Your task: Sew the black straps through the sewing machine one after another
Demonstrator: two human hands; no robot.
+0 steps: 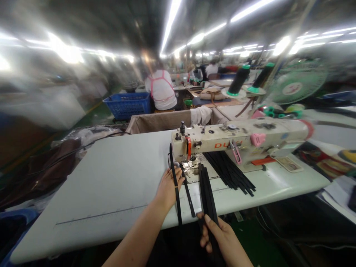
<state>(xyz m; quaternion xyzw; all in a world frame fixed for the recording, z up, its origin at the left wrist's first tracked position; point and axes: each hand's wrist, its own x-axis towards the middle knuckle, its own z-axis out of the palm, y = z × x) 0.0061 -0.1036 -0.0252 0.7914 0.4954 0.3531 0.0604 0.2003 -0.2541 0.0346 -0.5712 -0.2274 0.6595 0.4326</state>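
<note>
My left hand (167, 187) lies flat at the sewing machine's needle area, fingers stretched forward. A long black strap (178, 205) runs down from the machine head across the back of that hand to the table's front edge. Beside the fingertips a short narrow black strip (189, 196) extends toward me from near the presser foot (191, 164). At the front edge my right hand (215, 233) is closed around a bundle of black straps (207, 193), whose far ends rest on the table right of the needle. The sewing machine (241, 139) is cream-coloured.
Under the machine arm lies a fanned pile of black straps (230, 172). Pink-handled snips (236, 152) hang on the machine's front. Black thread cones (239, 81) and a green fan (297, 83) stand behind. Beyond the white table (119, 174) are a blue basket (128, 104) and a seated person (162, 89).
</note>
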